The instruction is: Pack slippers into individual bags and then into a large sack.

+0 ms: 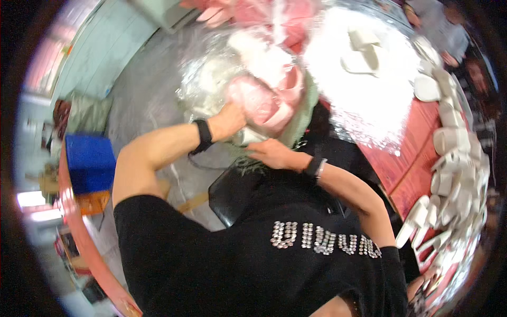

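Before me stands a pale green sack (311, 100) filled with pink and white slippers in clear plastic. My left hand (229, 120) is closed at the sack's left side, against a pink slipper (253, 100); its fingertips are hidden, so what it grips does not show. At the near edge of the sack is my right hand (277, 154), its fingers pressed together on the rim. White slippers (259, 53) lie towards the back of the sack under crinkled plastic. Motion blur softens the slippers' outlines.
On the right, a red table (383, 158) bears a shiny plastic sheet (348, 100) with a white slipper (364, 58) on it. White slippers (451, 140) line its far side, where another person (441, 29) sits. A blue bin (90, 164) stands at left; pink items (259, 16) lie beyond the sack.
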`<state>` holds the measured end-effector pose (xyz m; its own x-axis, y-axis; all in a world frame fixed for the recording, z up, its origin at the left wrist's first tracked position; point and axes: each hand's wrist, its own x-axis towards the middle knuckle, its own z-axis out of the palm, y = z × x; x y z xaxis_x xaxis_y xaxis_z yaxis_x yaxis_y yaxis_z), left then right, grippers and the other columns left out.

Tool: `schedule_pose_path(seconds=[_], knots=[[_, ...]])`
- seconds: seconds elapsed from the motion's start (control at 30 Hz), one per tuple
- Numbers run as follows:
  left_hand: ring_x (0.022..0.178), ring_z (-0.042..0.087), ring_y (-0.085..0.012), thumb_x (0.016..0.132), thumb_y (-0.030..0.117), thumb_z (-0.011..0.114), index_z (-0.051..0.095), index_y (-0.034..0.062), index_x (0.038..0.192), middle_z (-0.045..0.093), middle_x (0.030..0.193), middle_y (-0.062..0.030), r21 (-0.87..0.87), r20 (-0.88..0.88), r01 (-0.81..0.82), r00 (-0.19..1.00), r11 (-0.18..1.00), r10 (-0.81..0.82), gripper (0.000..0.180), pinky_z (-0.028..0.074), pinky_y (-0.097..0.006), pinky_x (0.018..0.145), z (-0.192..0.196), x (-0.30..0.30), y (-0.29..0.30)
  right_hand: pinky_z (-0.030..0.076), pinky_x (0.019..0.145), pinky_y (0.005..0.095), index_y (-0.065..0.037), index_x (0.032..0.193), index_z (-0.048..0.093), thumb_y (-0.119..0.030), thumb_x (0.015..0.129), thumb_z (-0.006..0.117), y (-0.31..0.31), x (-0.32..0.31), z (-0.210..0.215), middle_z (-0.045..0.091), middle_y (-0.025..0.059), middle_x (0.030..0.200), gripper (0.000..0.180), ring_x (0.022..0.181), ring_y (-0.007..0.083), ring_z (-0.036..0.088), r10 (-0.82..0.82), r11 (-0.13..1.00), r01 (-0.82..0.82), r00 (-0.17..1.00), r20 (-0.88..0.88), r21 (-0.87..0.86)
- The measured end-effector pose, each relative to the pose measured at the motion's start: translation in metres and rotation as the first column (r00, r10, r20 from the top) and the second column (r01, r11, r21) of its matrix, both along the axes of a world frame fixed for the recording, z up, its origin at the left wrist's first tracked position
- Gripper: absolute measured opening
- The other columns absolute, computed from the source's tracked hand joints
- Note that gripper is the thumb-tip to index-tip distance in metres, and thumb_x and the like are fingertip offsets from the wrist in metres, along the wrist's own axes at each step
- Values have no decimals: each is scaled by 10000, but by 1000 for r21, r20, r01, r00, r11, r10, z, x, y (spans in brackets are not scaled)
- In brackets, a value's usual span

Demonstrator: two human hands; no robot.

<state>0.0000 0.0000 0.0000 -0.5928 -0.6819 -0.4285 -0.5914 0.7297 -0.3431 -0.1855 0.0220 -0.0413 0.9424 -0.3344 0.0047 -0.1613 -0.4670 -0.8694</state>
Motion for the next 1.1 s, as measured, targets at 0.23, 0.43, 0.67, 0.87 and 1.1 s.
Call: schedule_pose_path(seconds=[0.23,0.43,0.67,0.87,1.1], knots=[[729,581,-196,652,158,550,628,102,750,591,698,-44,-52,-147,-13,989,999,5,138,449,-306,650,-29,25,-13,420,638,445,-45,849,491,-241,816,471,7,14,6,542,199,728,200,702,385,534,-31,993,38,997,69,-110],[993,469,-245,598,186,663,532,235,1094,530,984,-49,53,-245,117,964,992,-101,516,320,-443,854,19,16,-7,424,665,425,-45,891,540,-257,828,467,-17,-23,20,577,179,809,233,754,355,547,-101,992,109,989,109,-63],[896,524,-286,709,196,619,447,182,1196,564,937,-80,327,-341,34,936,944,85,516,384,-400,782,110,-54,-55,412,816,353,-40,1012,563,-188,826,498,-123,-181,27,580,147,981,247,921,290,536,-946,317,939,302,122,133],[909,540,-327,773,211,574,437,108,1195,562,1018,-161,497,-574,136,792,857,207,455,437,-385,774,129,-193,-135,303,900,514,-80,1300,252,-491,681,617,-135,-307,-6,321,265,1263,828,1140,404,344,-960,-189,910,-250,-124,-369],[1059,466,-320,775,455,543,329,117,1289,457,1186,-200,359,-499,179,866,916,27,651,385,-425,857,15,-342,-197,333,841,457,-71,1157,436,-374,649,646,-117,-314,-37,540,147,1025,629,947,313,509,-884,-426,748,-464,57,-509]])
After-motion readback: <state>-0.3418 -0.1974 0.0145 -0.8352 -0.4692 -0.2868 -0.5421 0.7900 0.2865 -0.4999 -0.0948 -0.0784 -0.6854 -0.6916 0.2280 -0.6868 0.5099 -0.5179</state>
